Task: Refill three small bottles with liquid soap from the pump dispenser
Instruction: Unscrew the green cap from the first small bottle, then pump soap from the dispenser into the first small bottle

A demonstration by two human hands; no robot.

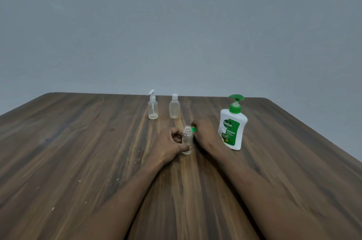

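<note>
Now, uncapped bottle (186, 139): upright mid-worktop (78, 141), clear, looks nearly empty.
Left hand (168, 145): fingers curled round its lower body.
Right hand (205, 134): pinches green cap (194, 129) beside the neck.
Far edge: pump-top bottle (152, 107), flip-cap bottle (174, 107), capped, pale dregs.
Pump dispenser (232, 128): upright, just right of the hands.

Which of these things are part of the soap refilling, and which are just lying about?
Part of the job: soap dispenser; open bottle, held by the left hand; green cap, in the right hand; pump-top bottle; white-capped bottle.
Just lying about: pale crumbs on the table.
</note>
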